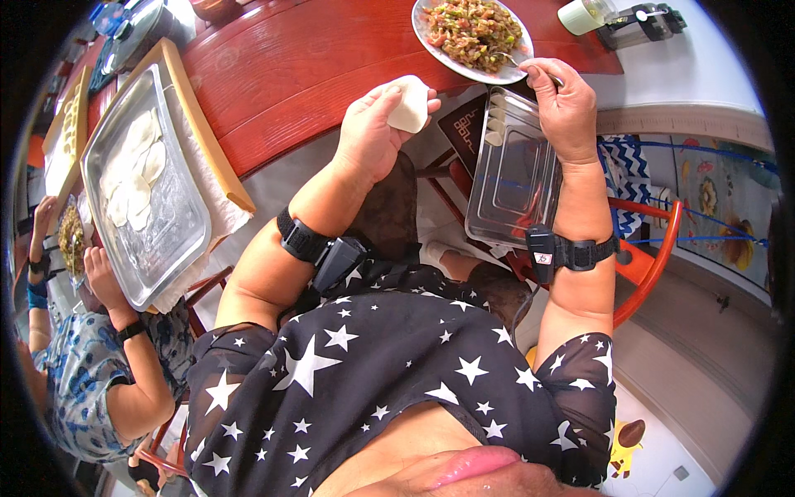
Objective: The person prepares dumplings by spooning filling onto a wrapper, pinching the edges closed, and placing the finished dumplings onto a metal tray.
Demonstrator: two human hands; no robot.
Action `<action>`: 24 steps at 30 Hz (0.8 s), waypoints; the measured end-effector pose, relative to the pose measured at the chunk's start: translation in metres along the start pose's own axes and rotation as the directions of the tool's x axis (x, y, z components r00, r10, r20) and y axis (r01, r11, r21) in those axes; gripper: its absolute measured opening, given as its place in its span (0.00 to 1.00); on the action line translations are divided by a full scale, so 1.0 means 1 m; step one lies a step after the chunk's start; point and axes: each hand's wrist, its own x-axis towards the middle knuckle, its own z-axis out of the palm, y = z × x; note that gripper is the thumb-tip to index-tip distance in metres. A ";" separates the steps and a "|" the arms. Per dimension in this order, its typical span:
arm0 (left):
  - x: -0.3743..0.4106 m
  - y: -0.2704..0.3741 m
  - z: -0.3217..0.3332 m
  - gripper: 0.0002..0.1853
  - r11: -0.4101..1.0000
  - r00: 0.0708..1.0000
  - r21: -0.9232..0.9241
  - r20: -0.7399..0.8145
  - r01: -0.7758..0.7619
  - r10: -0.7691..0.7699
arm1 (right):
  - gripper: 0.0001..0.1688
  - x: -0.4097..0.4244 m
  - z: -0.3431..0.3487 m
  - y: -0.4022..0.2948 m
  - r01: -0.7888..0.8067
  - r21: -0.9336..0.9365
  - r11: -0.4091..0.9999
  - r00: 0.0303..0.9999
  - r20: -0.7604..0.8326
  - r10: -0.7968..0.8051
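Note:
My left hand (372, 127) holds a round, pale dough wrapper (411, 102) across its palm and fingers, above the near edge of the red wooden table. My right hand (562, 102) grips a slim metal utensil (507, 57). Its tip is sunk in the chopped filling (472, 31), so its kind cannot be told. The filling is heaped on a white plate (424, 42). Below my right hand, a rectangular steel tray (518, 180) holds several shaped dumplings (495, 118) in a row along its far left part.
To the left, a steel tray (180, 242) with flat dough wrappers (136, 171) rests in a cloth-lined wooden tray (208, 133). A co-worker's hand (102, 273) is beside it. A lidded jar (581, 17) stands past the plate. A red chair (667, 261) is at right.

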 end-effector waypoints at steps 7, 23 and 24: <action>-0.001 0.000 0.004 0.19 1.000 1.000 0.006 -0.008 0.016 -0.016 | 0.12 -0.001 0.010 0.000 -0.426 0.368 0.826 0.881 -0.039 0.472; 0.006 -0.001 0.006 0.23 0.998 0.998 -0.056 0.064 0.015 -0.011 | 0.13 0.003 0.032 0.003 -0.443 0.848 0.292 0.628 0.061 0.776; 0.006 -0.001 0.005 0.23 0.998 0.998 -0.063 0.060 0.015 -0.011 | 0.13 0.003 0.032 0.005 -0.425 0.870 0.249 0.609 0.072 0.790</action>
